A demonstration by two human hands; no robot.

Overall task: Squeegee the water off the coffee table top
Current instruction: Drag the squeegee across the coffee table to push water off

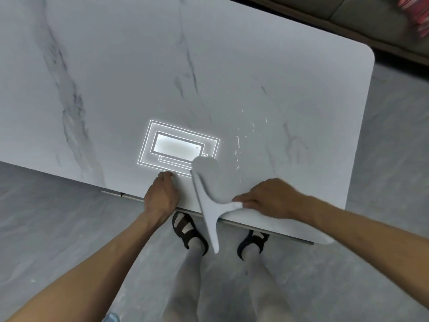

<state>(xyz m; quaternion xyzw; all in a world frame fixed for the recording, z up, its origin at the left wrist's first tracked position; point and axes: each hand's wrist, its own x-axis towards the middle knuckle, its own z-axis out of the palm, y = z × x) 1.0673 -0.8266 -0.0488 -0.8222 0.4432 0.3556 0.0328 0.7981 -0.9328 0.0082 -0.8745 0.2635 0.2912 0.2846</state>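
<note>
A white marble coffee table top (162,66) fills the upper view. Small water droplets (238,145) glint on it right of a ceiling-light reflection. My right hand (271,198) grips the handle of a white squeegee (209,201) near the table's front edge. Its long blade runs from the table surface out past the front edge, over the floor. My left hand (162,196) rests on the table's front edge, left of the squeegee, with its fingers curled on the top.
The table's rounded right corner (369,56) is at the upper right. A grey sofa (371,17) with a striped red cloth stands beyond it. My legs and dark sandals (188,231) stand on the grey floor below the front edge.
</note>
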